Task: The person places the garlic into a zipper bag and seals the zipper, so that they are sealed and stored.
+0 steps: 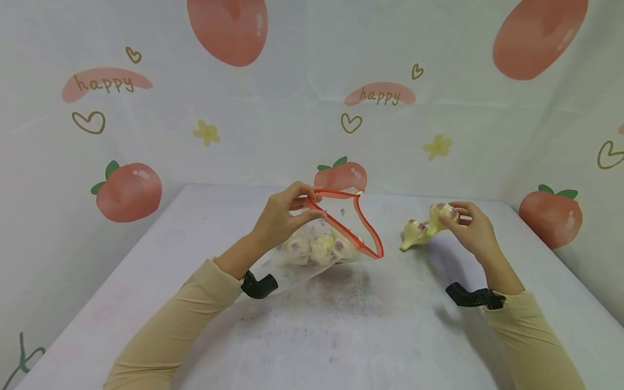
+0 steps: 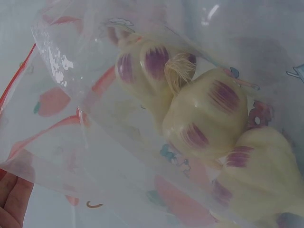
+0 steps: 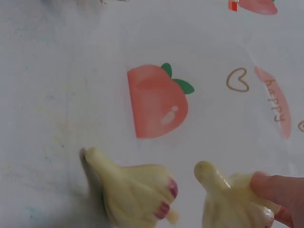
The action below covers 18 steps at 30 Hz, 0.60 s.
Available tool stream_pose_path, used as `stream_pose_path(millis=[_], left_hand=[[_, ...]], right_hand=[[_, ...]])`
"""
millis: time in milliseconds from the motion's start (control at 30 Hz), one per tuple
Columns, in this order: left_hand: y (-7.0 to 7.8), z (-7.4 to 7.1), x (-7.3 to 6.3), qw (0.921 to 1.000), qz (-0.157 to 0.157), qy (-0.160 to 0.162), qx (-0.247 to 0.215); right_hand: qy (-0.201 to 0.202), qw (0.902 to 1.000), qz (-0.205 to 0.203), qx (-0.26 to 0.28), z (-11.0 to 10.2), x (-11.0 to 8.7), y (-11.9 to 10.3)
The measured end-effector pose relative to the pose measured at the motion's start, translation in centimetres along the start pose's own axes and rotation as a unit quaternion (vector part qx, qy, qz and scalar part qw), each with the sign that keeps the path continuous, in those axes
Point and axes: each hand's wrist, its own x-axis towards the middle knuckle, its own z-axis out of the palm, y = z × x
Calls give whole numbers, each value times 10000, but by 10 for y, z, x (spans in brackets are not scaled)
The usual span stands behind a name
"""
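My left hand (image 1: 285, 214) pinches the red-edged rim of a clear zip bag (image 1: 351, 238), whose mouth gapes toward the right. Inside the bag lie several garlic bulbs (image 2: 204, 114), cream with purple patches, seen through the plastic. On the right side of the table, my right hand (image 1: 470, 225) holds a garlic bulb (image 1: 441, 214) between thumb and fingers. Another garlic bulb (image 1: 415, 234) rests on the table just left of it; in the right wrist view this loose bulb (image 3: 135, 192) lies with its stem pointing up and left.
A white table (image 1: 380, 336) with faint smudges spans the front. Behind it hangs a pale cloth backdrop (image 1: 283, 97) printed with red fruit, hearts and "happy". Black camera mounts (image 1: 260, 285) sit at both wrists.
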Motion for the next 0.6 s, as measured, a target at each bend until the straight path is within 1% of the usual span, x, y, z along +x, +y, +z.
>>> stream_pose_path(millis=[333,600], left_hand=[[-1,1,0,10000,41,12,19],[-1,1,0,10000,67,20,44]], right_hand=[[-29,9997,-236,59,0,-6,-20],[-155,9994,-286,95,1,-9,-31]])
